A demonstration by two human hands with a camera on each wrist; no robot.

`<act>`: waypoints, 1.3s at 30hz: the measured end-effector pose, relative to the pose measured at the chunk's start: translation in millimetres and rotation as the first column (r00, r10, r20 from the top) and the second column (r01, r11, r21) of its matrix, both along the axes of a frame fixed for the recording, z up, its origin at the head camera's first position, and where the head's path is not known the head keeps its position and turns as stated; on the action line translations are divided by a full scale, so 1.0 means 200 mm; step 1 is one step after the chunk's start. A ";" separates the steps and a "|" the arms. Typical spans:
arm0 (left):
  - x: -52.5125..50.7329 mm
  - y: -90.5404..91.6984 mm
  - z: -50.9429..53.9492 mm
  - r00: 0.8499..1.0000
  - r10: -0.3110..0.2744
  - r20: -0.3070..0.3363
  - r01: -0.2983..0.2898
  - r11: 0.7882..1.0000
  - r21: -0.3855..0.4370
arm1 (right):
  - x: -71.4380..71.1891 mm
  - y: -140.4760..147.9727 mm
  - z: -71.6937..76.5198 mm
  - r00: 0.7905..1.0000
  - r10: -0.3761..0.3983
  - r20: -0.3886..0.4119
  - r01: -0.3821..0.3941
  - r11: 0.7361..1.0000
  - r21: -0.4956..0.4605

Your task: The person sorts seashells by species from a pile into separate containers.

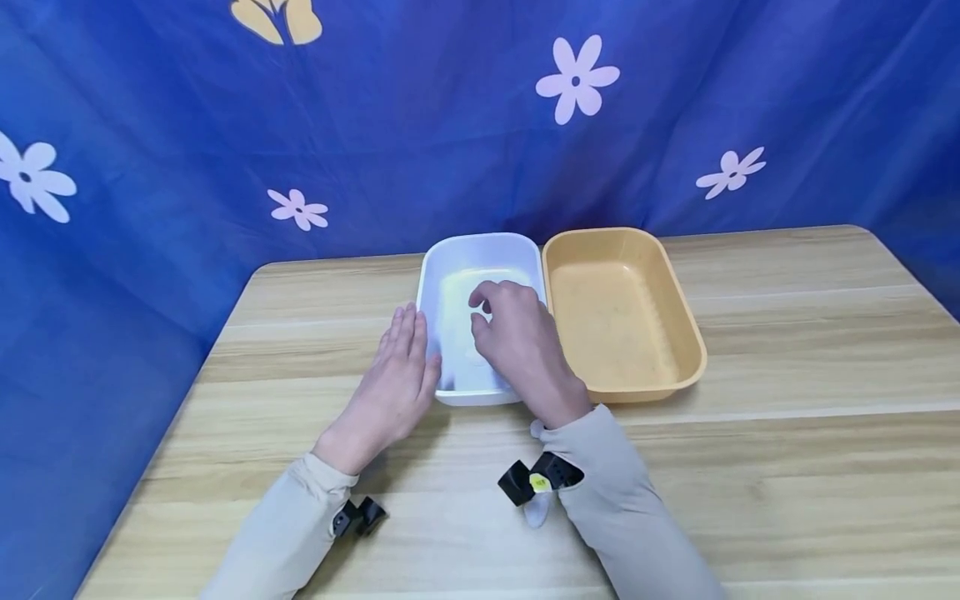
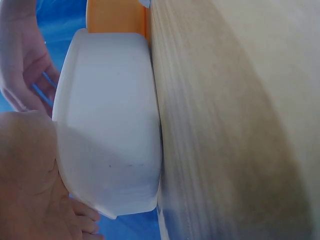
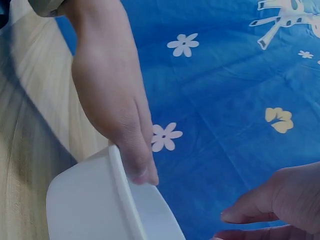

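A white tray (image 1: 474, 398) sits toward the far edge of the wooden desk (image 1: 787, 467), in front of your two arms, with a yellow tray (image 1: 611, 325) just beside it on the right, probably set so close that both lie within easy reach. Your left hand (image 1: 393, 383) rests along the white tray's left rim, fingers straight and pressed together, thumb lying at the rim; this seems meant to steady the tray rather than lift it, since it sits flat. Your right hand (image 1: 521, 333) hangs over the white tray, fingers loosely bent, with a gap between thumb and forefinger; nothing shows between them. That curve suggests readiness to pinch, though the hand's back hides part of the tray's floor.
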State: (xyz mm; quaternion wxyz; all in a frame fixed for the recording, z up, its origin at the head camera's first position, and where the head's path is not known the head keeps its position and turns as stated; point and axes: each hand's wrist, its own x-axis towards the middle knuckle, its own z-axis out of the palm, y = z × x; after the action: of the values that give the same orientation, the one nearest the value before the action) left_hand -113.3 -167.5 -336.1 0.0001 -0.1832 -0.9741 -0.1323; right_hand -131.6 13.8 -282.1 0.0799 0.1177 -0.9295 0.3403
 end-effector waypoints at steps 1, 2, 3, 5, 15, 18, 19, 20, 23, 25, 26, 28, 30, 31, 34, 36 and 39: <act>0.00 0.00 0.00 1.000 -0.002 0.001 0.002 1.000 -0.001 | 0.01 0.01 0.00 1.000 -0.004 -0.003 0.004 1.000 -0.008; 0.00 0.00 0.00 1.000 -0.003 0.003 0.003 1.000 -0.002 | 0.02 0.02 -0.01 1.000 -0.007 -0.011 0.007 1.000 -0.018; 0.00 0.00 0.00 1.000 -0.004 0.004 0.004 1.000 -0.002 | 0.03 0.03 -0.01 1.000 -0.007 -0.020 0.006 1.000 -0.026; 0.00 0.00 0.00 1.000 -0.005 0.012 0.005 1.000 -0.004 | 0.06 0.06 -0.04 0.999 0.011 -0.043 -0.013 0.999 -0.040; -0.02 0.00 0.02 0.999 0.011 0.037 -0.010 1.000 -0.014 | 0.11 0.19 -0.05 0.890 0.399 -0.222 -0.405 0.914 0.020; -0.02 0.00 0.03 0.999 0.008 0.041 -0.008 1.000 -0.015 | 0.17 0.22 -0.05 0.817 0.532 -0.223 -0.547 0.837 -0.009; -0.02 0.00 0.03 0.999 0.009 0.039 -0.009 1.000 -0.015 | 0.20 0.23 -0.05 0.788 0.581 -0.203 -0.598 0.801 -0.031; -0.02 0.00 0.03 0.999 0.009 0.036 -0.008 1.000 -0.014 | 0.22 0.25 -0.06 0.756 0.630 -0.178 -0.647 0.761 -0.055; -0.02 0.00 0.02 1.000 0.008 0.031 -0.008 1.000 -0.013 | 0.30 0.29 -0.08 0.662 0.749 -0.035 -0.748 0.656 -0.100; -0.01 0.00 0.01 1.000 0.010 0.028 -0.010 1.000 -0.008 | 0.35 0.31 -0.11 0.625 0.777 0.070 -0.776 0.629 -0.048; -0.01 0.00 0.00 1.000 0.011 0.028 -0.011 1.000 -0.006 | 0.37 0.32 -0.13 0.616 0.780 0.109 -0.785 0.620 0.004; 0.00 0.00 -0.01 0.999 0.013 0.034 -0.013 1.000 -0.001 | 0.42 0.34 -0.16 0.621 0.767 0.163 -0.784 0.611 0.113; 0.01 0.00 -0.02 0.999 0.013 0.035 -0.013 1.000 0.005 | 0.46 0.37 -0.20 0.637 0.752 0.170 -0.770 0.605 0.205; 0.01 0.00 -0.02 0.999 0.014 0.037 -0.014 1.000 0.006 | 0.47 0.38 -0.22 0.644 0.750 0.151 -0.760 0.604 0.239; 0.02 0.01 -0.02 1.000 0.017 0.023 -0.017 1.000 0.012 | 0.50 0.42 -0.26 0.663 0.746 0.072 -0.727 0.617 0.303; 0.02 0.01 -0.01 1.000 0.015 0.007 -0.015 1.000 0.019 | 0.51 0.43 -0.29 0.670 0.742 0.016 -0.703 0.628 0.335; 0.02 0.00 0.00 1.000 0.019 -0.006 -0.019 1.000 0.012 | 0.52 0.44 -0.32 0.666 0.744 -0.044 -0.684 0.634 0.360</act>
State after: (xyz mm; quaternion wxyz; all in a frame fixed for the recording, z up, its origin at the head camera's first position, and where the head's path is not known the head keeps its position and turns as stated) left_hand -109.8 -167.9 -336.0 0.0053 -0.1744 -0.9750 -0.1377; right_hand -27.9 101.9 -346.1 0.0058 0.5199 -0.8352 0.1790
